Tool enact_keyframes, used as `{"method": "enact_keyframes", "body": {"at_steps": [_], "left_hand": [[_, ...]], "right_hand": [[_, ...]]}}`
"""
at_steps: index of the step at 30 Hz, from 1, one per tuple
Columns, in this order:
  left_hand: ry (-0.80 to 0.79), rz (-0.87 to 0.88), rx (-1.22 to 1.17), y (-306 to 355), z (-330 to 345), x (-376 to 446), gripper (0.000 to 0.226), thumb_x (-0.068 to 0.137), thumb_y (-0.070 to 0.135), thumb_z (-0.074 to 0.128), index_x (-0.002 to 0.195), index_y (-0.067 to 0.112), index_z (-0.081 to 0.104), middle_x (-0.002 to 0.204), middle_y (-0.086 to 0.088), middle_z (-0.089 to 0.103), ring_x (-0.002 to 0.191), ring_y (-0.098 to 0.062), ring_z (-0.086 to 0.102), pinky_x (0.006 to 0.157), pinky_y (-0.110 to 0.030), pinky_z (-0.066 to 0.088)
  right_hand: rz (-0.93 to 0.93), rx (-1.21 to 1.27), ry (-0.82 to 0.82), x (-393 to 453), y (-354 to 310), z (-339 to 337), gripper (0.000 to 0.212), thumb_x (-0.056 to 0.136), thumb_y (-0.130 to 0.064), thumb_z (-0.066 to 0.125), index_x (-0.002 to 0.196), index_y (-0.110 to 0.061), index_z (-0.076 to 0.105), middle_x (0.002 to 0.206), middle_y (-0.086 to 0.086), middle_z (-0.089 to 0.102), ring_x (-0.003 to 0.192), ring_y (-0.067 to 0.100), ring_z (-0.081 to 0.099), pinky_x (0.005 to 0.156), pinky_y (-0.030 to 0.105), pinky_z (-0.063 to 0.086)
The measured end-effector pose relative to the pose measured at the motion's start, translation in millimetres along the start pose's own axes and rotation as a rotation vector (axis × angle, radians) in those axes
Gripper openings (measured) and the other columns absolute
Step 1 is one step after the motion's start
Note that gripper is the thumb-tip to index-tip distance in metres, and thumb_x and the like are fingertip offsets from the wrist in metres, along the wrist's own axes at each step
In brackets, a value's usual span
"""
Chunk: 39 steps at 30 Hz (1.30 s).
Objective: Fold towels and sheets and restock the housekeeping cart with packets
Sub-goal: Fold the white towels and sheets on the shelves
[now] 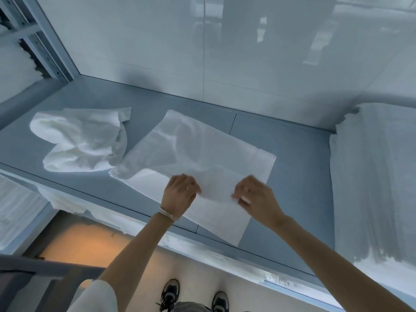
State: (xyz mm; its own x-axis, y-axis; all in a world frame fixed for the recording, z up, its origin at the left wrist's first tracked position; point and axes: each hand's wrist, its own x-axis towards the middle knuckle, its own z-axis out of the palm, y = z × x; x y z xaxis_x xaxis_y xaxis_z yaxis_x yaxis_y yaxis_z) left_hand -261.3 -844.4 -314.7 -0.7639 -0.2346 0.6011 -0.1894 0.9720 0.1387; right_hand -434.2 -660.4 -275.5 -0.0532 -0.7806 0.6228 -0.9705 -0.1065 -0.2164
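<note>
Closest to me I see my two shoes (171, 293) on the pale floor (202, 266), cut off by the bottom edge. At lower left a grey frame (33, 269), perhaps part of a cart, runs out of view; I cannot tell what it is or what it carries.

Both my arms reach forward over the grey desk (281, 176). My left hand (180, 193), with a bracelet (166, 213) at the wrist, has its grip pinched on the near part of the white towel (198, 149). My right hand (254, 199) has its fingers curled and its grip likewise closed on the towel's cloth, just beside the left. Motion blur smears the fingertips, so I cannot make out exactly which fold of cloth each one holds.

The towel lies flat across the middle of the desk, set diagonally, its near corner reaching almost to the desk's front edge. Beyond it to the left a second, crumpled towel (83, 140) sits in a loose heap, touching the flat towel's left edge.

On the right a tall stack of folded white linen (378, 176) stands on the desk, cut off by the frame's edge. At far left, shelves (33, 41) hold more white linen, overexposed and hard to read. Behind the desk rises a glossy white wall (202, 41) with dim reflections.
</note>
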Motion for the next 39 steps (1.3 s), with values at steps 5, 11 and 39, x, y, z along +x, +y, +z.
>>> {"method": "enact_keyframes", "body": {"at_steps": [5, 11, 39], "left_hand": [[-0.601, -0.073, 0.007, 13.2, 25.2, -63.3, 0.041, 0.03, 0.005, 0.084, 0.057, 0.026, 0.06, 0.063, 0.01, 0.056, 0.061, -0.014, 0.058, 0.06, -0.02, 0.049], [-0.56, -0.226, -0.147, 29.2, 27.1, -54.1, 0.01, 0.058, 0.024, 0.071, 0.065, 0.03, 0.067, 0.08, 0.008, 0.065, 0.081, -0.021, 0.064, 0.07, -0.032, 0.05], [-1.016, -0.281, 0.046, 83.2, 61.4, -28.0, 0.062, 0.092, 0.06, 0.034, 0.143, 0.053, 0.001, 0.155, 0.007, -0.023, 0.142, -0.024, -0.024, 0.106, -0.063, -0.012]], "right_hand": [[0.111, -0.023, -0.646, -87.7, -9.1, 46.5, 0.011, 0.063, -0.02, 0.055, 0.054, -0.025, 0.054, 0.055, -0.013, 0.052, 0.054, 0.007, 0.054, 0.04, 0.013, 0.04], [0.129, -0.028, -0.801, -69.5, -4.9, 44.8, 0.021, 0.049, -0.019, 0.08, 0.052, -0.028, 0.061, 0.065, -0.012, 0.054, 0.063, 0.012, 0.055, 0.047, 0.015, 0.039], [0.4, -0.373, -0.937, -44.4, 39.9, 28.1, 0.05, 0.09, -0.019, 0.049, 0.139, -0.027, 0.041, 0.138, 0.0, 0.042, 0.113, 0.025, 0.049, 0.098, 0.032, 0.037]]}}
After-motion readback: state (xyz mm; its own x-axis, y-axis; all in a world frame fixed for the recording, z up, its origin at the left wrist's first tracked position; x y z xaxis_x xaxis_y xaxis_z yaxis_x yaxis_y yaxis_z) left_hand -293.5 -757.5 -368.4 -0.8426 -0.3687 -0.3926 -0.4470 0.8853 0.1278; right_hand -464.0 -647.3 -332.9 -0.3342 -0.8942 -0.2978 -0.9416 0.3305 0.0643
